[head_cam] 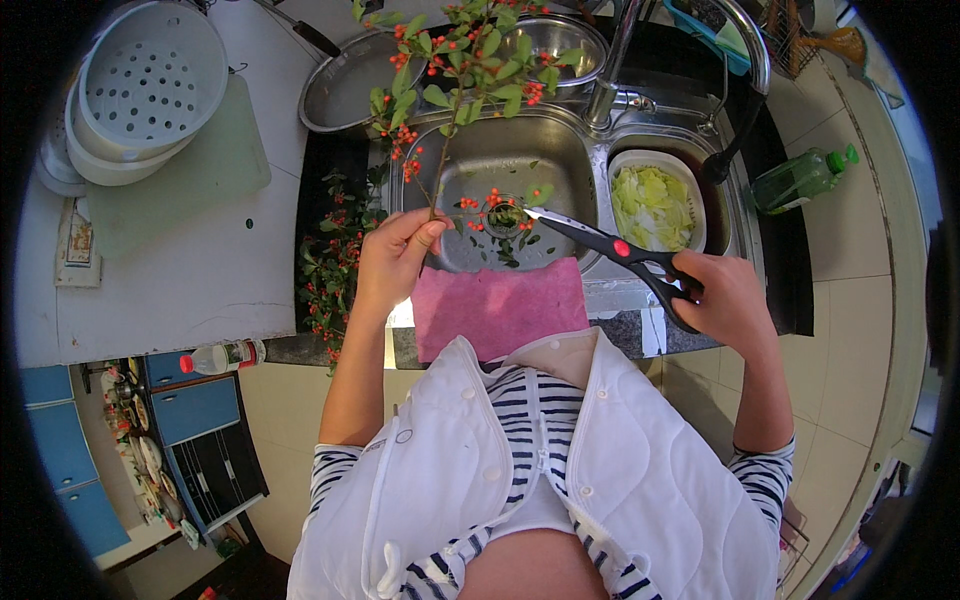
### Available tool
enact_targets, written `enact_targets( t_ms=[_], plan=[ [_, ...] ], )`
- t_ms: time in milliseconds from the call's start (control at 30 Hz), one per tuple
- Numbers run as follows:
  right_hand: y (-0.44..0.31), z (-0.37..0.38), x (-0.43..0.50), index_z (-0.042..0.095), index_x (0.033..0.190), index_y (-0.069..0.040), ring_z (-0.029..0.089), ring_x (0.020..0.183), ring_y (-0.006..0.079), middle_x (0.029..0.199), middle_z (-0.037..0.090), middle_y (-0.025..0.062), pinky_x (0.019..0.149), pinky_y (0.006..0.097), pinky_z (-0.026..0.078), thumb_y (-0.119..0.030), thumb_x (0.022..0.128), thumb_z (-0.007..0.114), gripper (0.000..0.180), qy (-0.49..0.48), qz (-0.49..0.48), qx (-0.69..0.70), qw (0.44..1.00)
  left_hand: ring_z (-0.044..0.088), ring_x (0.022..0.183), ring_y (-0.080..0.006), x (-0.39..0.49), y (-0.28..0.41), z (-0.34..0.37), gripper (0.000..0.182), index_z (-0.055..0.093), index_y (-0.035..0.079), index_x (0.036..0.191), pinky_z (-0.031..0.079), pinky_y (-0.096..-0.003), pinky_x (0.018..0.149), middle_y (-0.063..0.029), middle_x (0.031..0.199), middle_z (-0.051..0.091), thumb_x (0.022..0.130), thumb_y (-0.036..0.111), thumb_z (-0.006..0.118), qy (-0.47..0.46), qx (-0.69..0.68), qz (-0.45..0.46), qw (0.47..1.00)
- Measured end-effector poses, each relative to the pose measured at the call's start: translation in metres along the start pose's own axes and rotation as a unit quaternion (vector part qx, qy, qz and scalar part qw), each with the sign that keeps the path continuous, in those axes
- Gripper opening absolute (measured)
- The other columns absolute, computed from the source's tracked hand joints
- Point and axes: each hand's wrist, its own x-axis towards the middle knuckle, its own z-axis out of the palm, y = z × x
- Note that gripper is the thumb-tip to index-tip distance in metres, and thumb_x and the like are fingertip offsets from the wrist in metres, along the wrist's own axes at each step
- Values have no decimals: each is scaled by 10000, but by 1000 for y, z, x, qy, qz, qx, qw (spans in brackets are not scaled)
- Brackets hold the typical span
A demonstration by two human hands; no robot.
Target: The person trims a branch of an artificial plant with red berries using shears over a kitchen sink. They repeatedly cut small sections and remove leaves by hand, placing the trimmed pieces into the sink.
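Note:
My left hand (401,251) pinches the lower stem of a leafy branch with red berries (459,97), which stands upright over the stainless steel sink (559,142). A small side sprig with berries (493,199) reaches right from the stem, above the drain. My right hand (724,300) holds black-handled scissors (615,247) by their loops. Their blade tips point left and meet the sprig's leafy end; whether they touch it I cannot tell. Cut leaves lie around the drain (504,219). More berry branches (334,262) lie along the counter left of the sink.
A pink cloth (502,307) covers the sink's front edge. Chopped cabbage (652,202) fills a white basket (697,225) in the right basin. The faucet (604,97), a pan (337,97) and a steel bowl (577,45) are behind. A green bottle (799,180) stands right; white strainers (154,82) sit left.

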Motion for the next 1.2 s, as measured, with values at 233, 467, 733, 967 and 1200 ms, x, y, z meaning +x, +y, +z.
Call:
enact_targets(
  t_ms=[233, 467, 733, 967, 1200],
  plan=[
    [6, -1, -7, 580, 811, -73, 621, 646, 316, 648, 604, 107, 570, 405, 467, -164, 664, 706, 214, 19, 8, -8, 1000, 531, 685, -126, -1, 4, -3, 173, 714, 49, 955, 440, -272, 660, -10, 683, 626, 911, 204, 648, 17, 46, 22, 999],
    [-13, -19, 0, 579, 803, -70, 621, 645, 307, 672, 611, 90, 568, 412, 458, -191, 663, 733, 241, 58, -13, -80, 995, 542, 659, -188, -2, 20, 0, 155, 725, 61, 947, 452, -300, 630, -30, 667, 630, 868, 189, 688, 67, 182, 58, 979],
    [-23, -27, 14, 583, 785, -68, 621, 636, 308, 681, 621, 91, 560, 409, 461, -223, 671, 755, 258, 48, -26, -142, 988, 519, 620, -204, -7, 25, 6, 169, 724, 35, 950, 433, -316, 575, -56, 685, 643, 820, 144, 733, 109, 220, 149, 958],
    [-22, -28, 15, 610, 809, -76, 630, 644, 303, 681, 627, 89, 564, 408, 472, -241, 682, 756, 254, 35, -14, -155, 987, 514, 611, -207, -8, 26, 6, 167, 721, 34, 942, 427, -317, 567, -67, 684, 638, 808, 132, 742, 132, 234, 181, 946],
    [-20, -27, 15, 610, 808, -81, 632, 649, 307, 675, 626, 89, 570, 412, 475, -251, 684, 752, 255, 29, -10, -155, 987, 514, 608, -216, -8, 29, 5, 167, 713, 34, 929, 425, -321, 566, -73, 675, 624, 798, 132, 749, 128, 262, 194, 937]
  ],
)
